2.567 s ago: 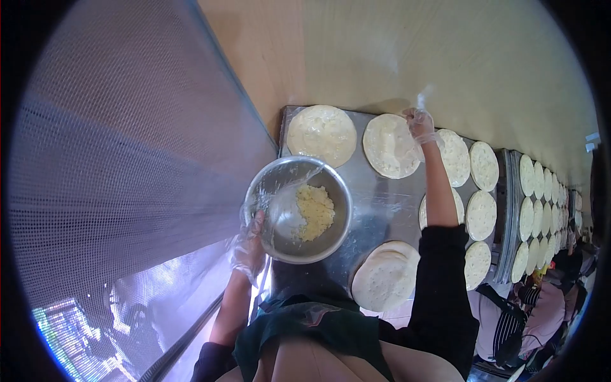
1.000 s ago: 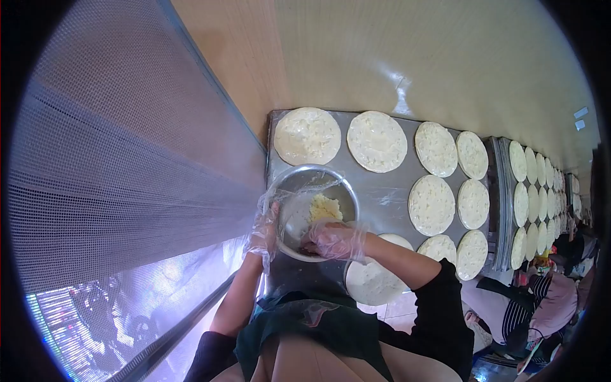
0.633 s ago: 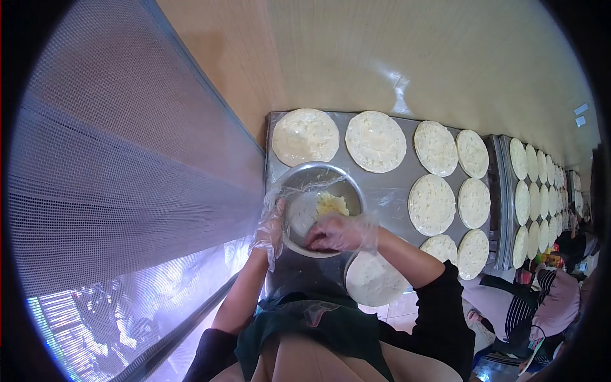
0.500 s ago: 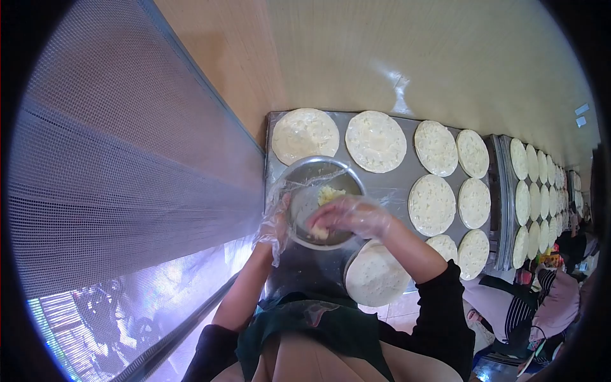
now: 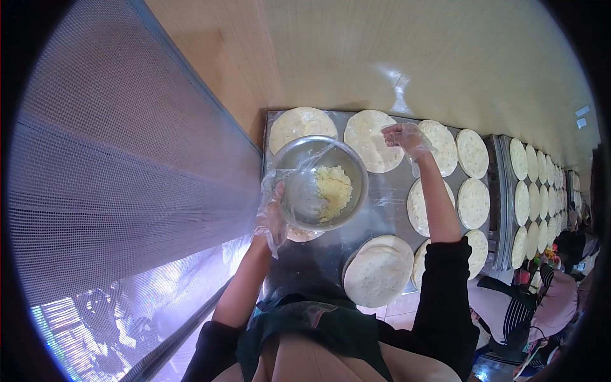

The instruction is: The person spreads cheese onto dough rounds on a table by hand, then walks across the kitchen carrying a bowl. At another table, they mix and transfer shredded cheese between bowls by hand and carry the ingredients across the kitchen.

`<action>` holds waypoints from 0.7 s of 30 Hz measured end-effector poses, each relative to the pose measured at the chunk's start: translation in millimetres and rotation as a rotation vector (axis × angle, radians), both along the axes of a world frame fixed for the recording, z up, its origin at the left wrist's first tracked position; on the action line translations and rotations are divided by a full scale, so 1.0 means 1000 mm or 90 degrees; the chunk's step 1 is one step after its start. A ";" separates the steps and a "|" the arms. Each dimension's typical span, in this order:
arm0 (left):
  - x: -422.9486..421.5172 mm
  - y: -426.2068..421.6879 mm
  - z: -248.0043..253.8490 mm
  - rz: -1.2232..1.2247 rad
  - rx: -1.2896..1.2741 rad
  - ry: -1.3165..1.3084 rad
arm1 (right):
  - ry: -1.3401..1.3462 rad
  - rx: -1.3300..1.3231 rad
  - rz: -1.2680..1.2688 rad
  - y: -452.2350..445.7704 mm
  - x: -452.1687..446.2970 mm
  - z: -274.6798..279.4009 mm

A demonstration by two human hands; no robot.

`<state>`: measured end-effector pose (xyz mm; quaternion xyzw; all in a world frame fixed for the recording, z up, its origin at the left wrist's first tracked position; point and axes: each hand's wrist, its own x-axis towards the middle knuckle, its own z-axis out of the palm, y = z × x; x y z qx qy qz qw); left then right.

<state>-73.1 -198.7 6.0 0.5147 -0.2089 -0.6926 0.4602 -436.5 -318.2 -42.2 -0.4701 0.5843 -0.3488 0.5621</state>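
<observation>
My left hand [image 5: 272, 209], in a clear plastic glove, grips the left rim of a round metal bowl [image 5: 300, 198]. Pale yellow crumbly stuff [image 5: 334, 192] is heaped in the bowl's right half. Over the right edge of a flat dough round [image 5: 368, 150] hovers my right hand [image 5: 406, 137], also gloved, its fingers bunched together; whatever they hold is too small to make out. The bowl covers part of the top-left dough round [image 5: 299, 125] and most of another below it [image 5: 304, 235].
Dough rounds lie on a dark metal tray [image 5: 382, 204]; near its front edge a pale round [image 5: 379, 277] overlaps another. More loaded trays [image 5: 533, 191] run off rightward. A wall borders the far side, a mesh screen [image 5: 140, 146] the left. A person [image 5: 554, 305] is at right.
My right hand has left the bowl and moved up and right over a dough round. The bowl has shifted slightly away from me, uncovering part of the round beneath.
</observation>
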 end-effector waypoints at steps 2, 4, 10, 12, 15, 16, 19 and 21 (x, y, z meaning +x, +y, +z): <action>0.007 0.004 0.010 0.002 0.053 -0.031 | 0.100 -0.007 0.026 -0.008 -0.005 -0.013; 0.014 0.008 0.010 0.006 0.061 -0.018 | 0.200 -0.013 0.051 -0.015 -0.012 -0.031; 0.025 0.016 0.030 0.049 0.080 0.020 | 0.312 0.054 0.086 -0.031 -0.029 -0.072; 0.027 0.016 0.034 0.075 0.107 0.019 | 0.618 -0.144 0.126 -0.031 -0.033 -0.075; 0.034 0.020 0.031 0.080 0.118 0.004 | 0.716 -0.524 0.138 -0.033 -0.054 -0.110; 0.039 0.021 0.027 0.075 0.116 0.010 | 0.716 -0.524 0.140 -0.034 -0.055 -0.110; 0.040 0.022 0.026 0.079 0.114 0.023 | 0.578 -0.201 0.078 -0.042 -0.065 -0.120; 0.041 0.022 0.022 0.088 0.116 0.029 | 0.481 -0.226 0.059 -0.050 -0.074 -0.145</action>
